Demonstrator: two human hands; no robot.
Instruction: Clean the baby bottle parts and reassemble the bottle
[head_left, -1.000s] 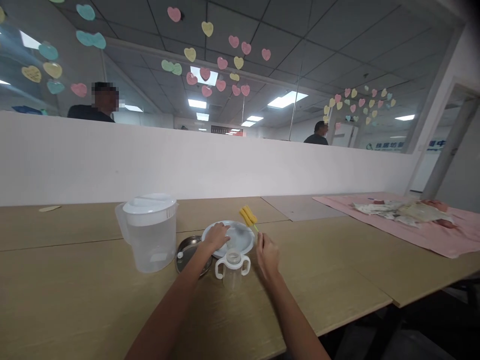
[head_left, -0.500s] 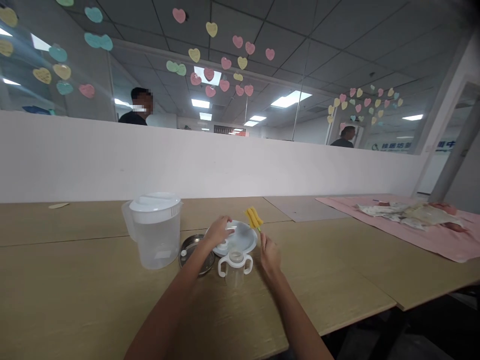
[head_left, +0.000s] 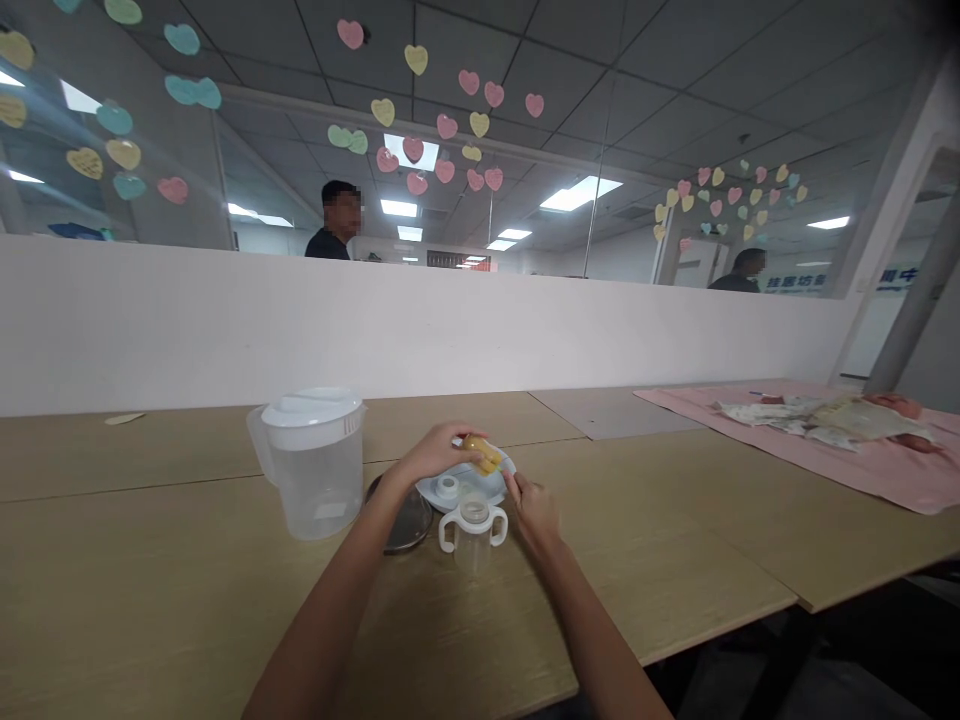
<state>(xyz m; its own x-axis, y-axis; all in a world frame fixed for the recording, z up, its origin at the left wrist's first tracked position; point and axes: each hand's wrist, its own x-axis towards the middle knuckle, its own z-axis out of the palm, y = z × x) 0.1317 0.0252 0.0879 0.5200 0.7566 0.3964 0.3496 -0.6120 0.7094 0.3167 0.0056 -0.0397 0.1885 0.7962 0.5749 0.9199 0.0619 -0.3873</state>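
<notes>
Below the centre of the frame, the yellow sponge brush [head_left: 484, 455] looks light and soft-headed, best held by its thin handle [head_left: 504, 469], which the right hand [head_left: 535, 508] pinches; the left hand [head_left: 437, 453] curls at its head, grip unclear.

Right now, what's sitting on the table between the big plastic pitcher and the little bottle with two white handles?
A round metal dish lies between them in the head view, partly hidden behind the person's left forearm.
</notes>
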